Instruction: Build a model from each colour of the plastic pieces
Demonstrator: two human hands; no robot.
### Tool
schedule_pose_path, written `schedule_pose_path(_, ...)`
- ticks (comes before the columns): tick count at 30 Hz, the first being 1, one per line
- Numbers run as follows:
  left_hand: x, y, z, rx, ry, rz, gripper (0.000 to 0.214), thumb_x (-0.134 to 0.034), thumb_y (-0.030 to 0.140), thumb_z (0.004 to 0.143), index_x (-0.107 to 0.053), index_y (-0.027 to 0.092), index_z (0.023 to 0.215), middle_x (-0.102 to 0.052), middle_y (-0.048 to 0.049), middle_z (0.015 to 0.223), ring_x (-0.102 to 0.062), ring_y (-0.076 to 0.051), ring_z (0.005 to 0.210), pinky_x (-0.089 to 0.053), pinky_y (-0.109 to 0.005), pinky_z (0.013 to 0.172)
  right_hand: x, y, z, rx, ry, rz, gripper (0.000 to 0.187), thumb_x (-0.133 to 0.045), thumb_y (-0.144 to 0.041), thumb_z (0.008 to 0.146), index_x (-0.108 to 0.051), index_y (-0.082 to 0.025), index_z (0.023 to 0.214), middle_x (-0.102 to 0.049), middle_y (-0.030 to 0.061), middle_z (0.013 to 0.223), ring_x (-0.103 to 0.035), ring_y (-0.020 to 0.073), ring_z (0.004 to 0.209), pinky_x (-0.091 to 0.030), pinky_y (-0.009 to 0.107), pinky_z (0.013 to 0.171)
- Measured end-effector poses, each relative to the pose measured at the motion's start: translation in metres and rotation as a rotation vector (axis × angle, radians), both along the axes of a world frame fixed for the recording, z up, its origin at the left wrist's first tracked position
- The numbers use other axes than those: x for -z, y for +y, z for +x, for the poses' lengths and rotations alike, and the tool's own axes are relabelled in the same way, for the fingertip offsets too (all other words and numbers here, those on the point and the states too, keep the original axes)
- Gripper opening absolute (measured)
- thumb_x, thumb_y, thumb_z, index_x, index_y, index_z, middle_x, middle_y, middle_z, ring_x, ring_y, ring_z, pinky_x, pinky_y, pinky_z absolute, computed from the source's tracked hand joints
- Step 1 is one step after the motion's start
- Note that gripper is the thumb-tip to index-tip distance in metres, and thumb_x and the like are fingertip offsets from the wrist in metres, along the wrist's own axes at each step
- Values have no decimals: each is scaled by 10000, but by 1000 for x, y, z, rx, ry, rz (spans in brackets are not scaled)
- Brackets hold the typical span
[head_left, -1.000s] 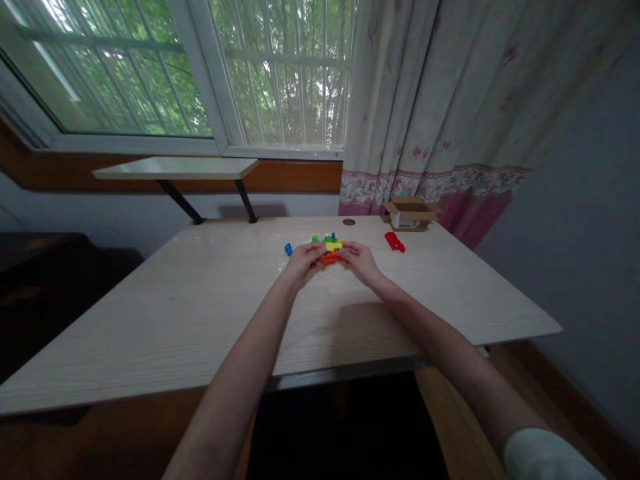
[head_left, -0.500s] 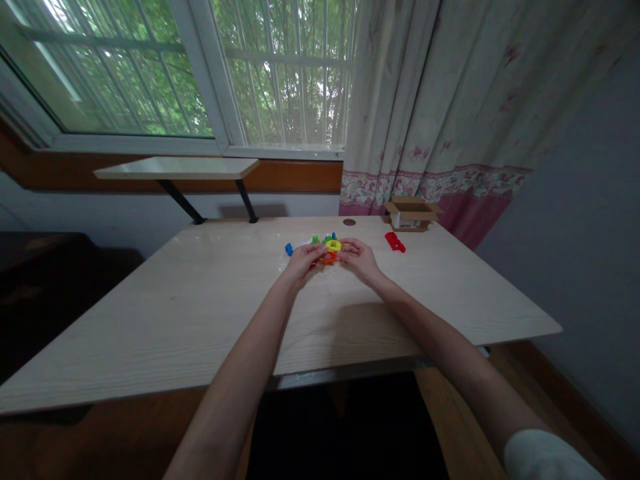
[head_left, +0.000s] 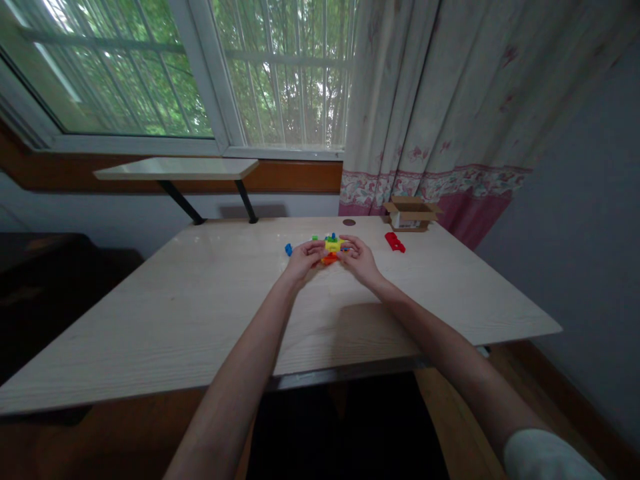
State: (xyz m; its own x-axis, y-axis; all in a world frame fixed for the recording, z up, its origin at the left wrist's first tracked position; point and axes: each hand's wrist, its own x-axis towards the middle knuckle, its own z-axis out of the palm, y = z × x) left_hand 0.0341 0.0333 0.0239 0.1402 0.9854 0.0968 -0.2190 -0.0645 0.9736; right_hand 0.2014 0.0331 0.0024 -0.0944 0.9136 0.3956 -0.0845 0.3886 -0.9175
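Turned a little since the earlier frame, the yellow brick [head_left: 333,245] sits atop the plastic brick stack [head_left: 329,258]; my left hand [head_left: 303,260] and right hand [head_left: 361,260] clamp it together, at middle of the desk [head_left: 200,320].

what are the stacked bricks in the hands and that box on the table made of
The stacked bricks look like glossy moulded plastic, judging by their bright, even colours. The box looks like plain brown cardboard, with its flaps folded open.

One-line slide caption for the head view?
Left hand and right hand hold a multicoloured plastic brick assembly on a pale desk.
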Motion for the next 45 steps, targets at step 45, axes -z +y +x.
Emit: schedule_pose_path(45,2,3,5,-123,29,-23,318,-813,334,460,-650,121,630,-580,-3,501,-403,-56,412,-286,-198,412,-31,39,107,618,-313,18,446,-672,-451,624,-645,-128,930,-646,104,841,-576,163,693,-459,309,671)
